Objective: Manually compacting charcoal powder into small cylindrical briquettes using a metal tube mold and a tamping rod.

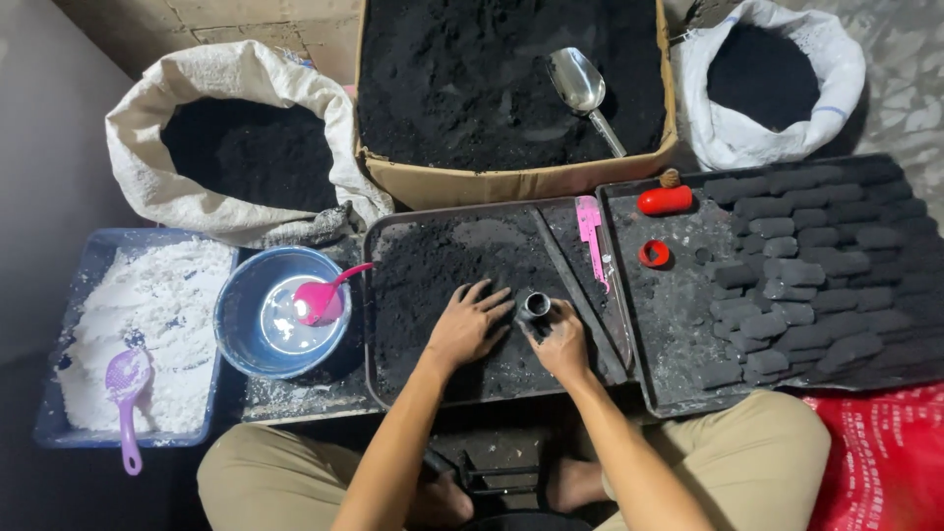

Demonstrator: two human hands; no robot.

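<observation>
My right hand (562,341) grips a short metal tube mould (536,305), held upright on a black tray (379,324) covered in black charcoal powder. My left hand (468,323) lies flat with fingers spread on the powder just left of the tube, its fingertips near the tube's mouth. Both hands are smeared black.
A second tray (678,388) on the right holds rows of black briquettes (811,275), a red cylinder (665,201) and a red ring (654,254). A pink scraper (590,231) lies between trays. Behind: cardboard box of black powder with metal scoop (582,87), two sacks. Left: blue bowl (236,315) with pink spoon, bin of white powder.
</observation>
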